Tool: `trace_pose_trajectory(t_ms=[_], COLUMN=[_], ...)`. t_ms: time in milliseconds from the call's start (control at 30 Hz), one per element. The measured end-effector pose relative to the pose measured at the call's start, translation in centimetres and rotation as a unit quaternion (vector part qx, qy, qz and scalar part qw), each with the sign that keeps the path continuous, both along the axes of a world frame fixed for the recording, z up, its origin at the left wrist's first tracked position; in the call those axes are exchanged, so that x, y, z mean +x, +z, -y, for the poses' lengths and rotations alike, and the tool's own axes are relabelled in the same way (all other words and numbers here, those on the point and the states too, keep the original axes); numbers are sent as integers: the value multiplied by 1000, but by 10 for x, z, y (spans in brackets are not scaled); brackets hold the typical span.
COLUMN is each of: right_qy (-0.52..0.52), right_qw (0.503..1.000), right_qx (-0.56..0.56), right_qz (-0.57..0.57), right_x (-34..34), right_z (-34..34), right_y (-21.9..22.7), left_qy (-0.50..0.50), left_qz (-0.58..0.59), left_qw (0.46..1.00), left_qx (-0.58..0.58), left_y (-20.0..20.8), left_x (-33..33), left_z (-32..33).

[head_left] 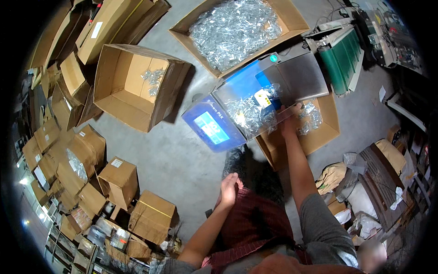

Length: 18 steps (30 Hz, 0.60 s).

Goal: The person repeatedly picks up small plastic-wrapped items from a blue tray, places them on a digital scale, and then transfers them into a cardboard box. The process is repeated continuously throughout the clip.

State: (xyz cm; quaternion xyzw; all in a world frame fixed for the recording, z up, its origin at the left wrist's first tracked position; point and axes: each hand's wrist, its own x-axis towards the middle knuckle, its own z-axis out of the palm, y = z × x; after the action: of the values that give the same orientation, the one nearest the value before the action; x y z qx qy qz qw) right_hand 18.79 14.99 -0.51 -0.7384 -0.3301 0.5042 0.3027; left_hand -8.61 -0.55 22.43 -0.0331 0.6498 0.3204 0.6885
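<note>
My right hand [289, 119] reaches to the near edge of a blue and metal machine [295, 78], above an open carton [329, 122] holding some clear plastic packets [310, 118]. Its visible fingers are apart; some are hidden at the machine's edge, and I see nothing held. Many clear packets [248, 112] fill the machine's transparent-sided tray, near a white and yellow label [263, 98]. A lit screen [211, 128] is on the machine's left end. My left hand [229, 188] hovers before my dark red striped apron [255, 217], fingers curled together, nothing visible in it.
Beyond the machine stands a large carton [182, 39] heaped with clear packets. Another open carton [116, 82] at left holds a few. A green conveyor [340, 61] stands at the far right. Stacked boxes [153, 217] line the left; bags and wrapping [365, 201] lie at right.
</note>
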Motion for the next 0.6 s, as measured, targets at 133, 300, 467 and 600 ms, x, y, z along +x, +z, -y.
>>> trace_pose_trajectory(t_ms=[133,300,467,600], right_qy=[2,-255,-297,-253], right_qw=[998,924,897,915], right_qx=[-43,-91,-13,-93], right_qz=[38,-271,-328,-299], right_x=[20,-13,-17,6], right_z=[-4,-21,-20,-10], right_y=[-22,-2,-13,-19], left_qy=[-17,-11,-27,-28], left_qz=[24,-7,-33,-34], left_qw=[999,1000,999,999], left_qx=[-26,-15,-12,11], left_y=[-3,-3,-9,-11], left_x=[7,2,2,4], left_z=[-8,-2,1,-3])
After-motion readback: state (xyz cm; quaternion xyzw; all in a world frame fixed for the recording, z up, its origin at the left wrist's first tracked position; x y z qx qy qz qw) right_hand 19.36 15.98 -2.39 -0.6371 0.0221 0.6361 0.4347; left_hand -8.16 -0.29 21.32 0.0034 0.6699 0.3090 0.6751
